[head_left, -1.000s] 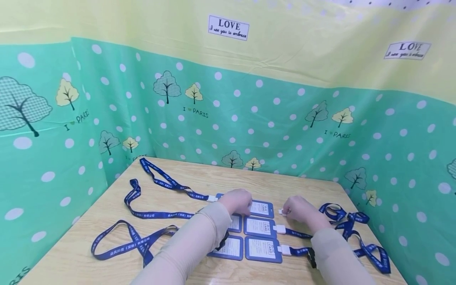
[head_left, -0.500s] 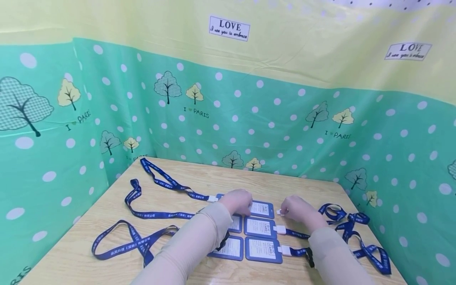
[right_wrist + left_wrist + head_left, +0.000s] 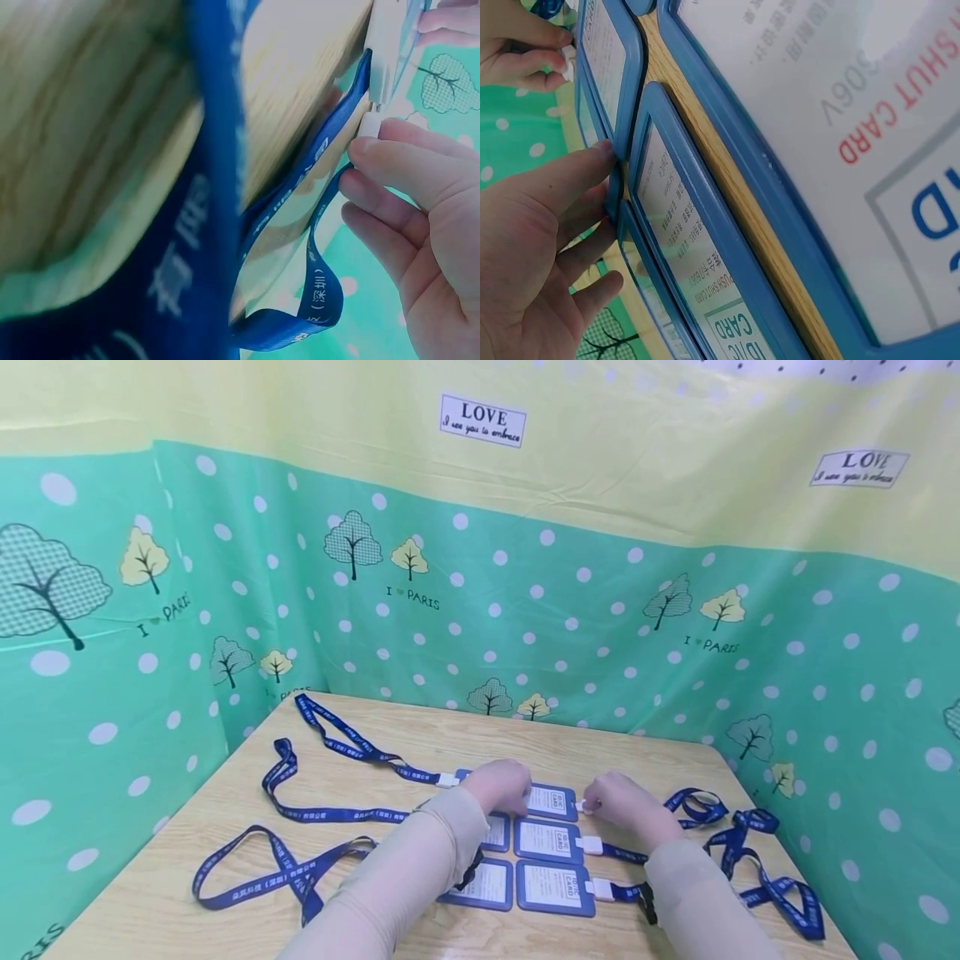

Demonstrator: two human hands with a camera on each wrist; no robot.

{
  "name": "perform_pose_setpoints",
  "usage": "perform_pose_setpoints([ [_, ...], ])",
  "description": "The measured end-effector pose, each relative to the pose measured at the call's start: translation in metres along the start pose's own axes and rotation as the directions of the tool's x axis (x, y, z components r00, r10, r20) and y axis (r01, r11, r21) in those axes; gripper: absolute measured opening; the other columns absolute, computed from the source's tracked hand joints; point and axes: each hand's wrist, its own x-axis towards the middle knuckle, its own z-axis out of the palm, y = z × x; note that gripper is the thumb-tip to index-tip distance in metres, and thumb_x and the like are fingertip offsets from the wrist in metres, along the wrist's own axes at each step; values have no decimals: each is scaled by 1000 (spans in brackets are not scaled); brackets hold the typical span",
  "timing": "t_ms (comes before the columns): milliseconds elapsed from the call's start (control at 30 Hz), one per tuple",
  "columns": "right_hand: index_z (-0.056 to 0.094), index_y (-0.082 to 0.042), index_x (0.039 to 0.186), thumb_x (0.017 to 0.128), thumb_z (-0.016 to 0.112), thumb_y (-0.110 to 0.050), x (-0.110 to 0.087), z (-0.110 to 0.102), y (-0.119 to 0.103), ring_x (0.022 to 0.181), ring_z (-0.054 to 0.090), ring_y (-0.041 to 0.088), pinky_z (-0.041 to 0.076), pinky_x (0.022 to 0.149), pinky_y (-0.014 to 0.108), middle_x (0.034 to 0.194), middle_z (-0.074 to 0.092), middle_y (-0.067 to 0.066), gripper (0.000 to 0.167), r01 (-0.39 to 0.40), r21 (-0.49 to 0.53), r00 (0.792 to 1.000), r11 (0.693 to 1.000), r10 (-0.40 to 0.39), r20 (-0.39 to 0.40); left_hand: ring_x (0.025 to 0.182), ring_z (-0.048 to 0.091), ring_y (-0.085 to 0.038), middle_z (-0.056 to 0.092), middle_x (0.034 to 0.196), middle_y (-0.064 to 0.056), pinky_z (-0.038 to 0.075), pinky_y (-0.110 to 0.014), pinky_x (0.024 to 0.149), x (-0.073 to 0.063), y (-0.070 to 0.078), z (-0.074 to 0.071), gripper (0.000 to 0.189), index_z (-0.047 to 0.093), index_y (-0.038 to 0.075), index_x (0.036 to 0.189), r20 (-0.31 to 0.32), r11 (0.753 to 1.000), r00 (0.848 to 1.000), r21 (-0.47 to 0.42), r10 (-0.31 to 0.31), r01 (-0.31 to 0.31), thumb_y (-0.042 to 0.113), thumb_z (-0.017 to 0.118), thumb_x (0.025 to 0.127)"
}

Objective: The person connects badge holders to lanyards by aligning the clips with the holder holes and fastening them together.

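Observation:
My left hand (image 3: pixel 498 785) pinches the left end of the back-right blue badge holder (image 3: pixel 551 802); in the left wrist view the thumb presses its corner while the other fingers bend at the edge. My right hand (image 3: pixel 618 797) pinches a white lanyard clip (image 3: pixel 367 126) between thumb and index finger. The clip is at the slotted right end of that holder; whether it is hooked in cannot be told. A blue lanyard (image 3: pixel 326 300) trails from the clip. Nearer me lie the middle-right badge holder (image 3: pixel 547 840) and the front-right badge holder (image 3: pixel 555 887), with white clips at their right ends.
On the left, blue lanyards (image 3: pixel 255 877) lead to a second column of badge holders (image 3: pixel 483 883), partly hidden by my left arm. More lanyards (image 3: pixel 787 893) lie bunched near the right edge of the wooden table (image 3: pixel 600 747). A patterned curtain (image 3: pixel 480 610) surrounds the table.
My right hand has moved left with the white clip, closing the gap to the back-right badge holder. My left hand has stayed at that holder.

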Motion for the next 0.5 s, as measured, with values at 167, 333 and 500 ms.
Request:
perform_pose_setpoints([
  [167, 82, -19, 95, 91, 76, -7, 0, 1, 0, 103, 69, 24, 56, 94, 47, 102, 76, -1, 14, 7, 3, 1000, 1000, -7, 1, 62, 60, -10, 64, 69, 8, 50, -26, 63, -1, 0, 1, 15, 74, 20, 84, 2, 1000, 1000, -3, 9, -9, 33, 80, 89],
  [333, 81, -20, 95, 92, 75, -9, 2, 1, 1, 103, 69, 22, 56, 94, 45, 101, 76, -2, 13, 16, -10, 1000, 1000, -16, 0, 63, 59, -11, 63, 71, 7, 50, -27, 63, 0, 0, 1, 15, 74, 20, 85, -5, 1000, 1000, -8, 1, -1, 34, 79, 89],
  [500, 82, -19, 96, 91, 76, -8, 2, 1, 2, 98, 70, 20, 57, 91, 44, 99, 76, -3, 13, 35, -14, 999, 999, -35, -7, 65, 59, -11, 63, 72, 8, 50, -26, 64, 0, -1, 0, 15, 75, 20, 89, -5, 1000, 1000, -7, 7, -7, 34, 79, 89],
])
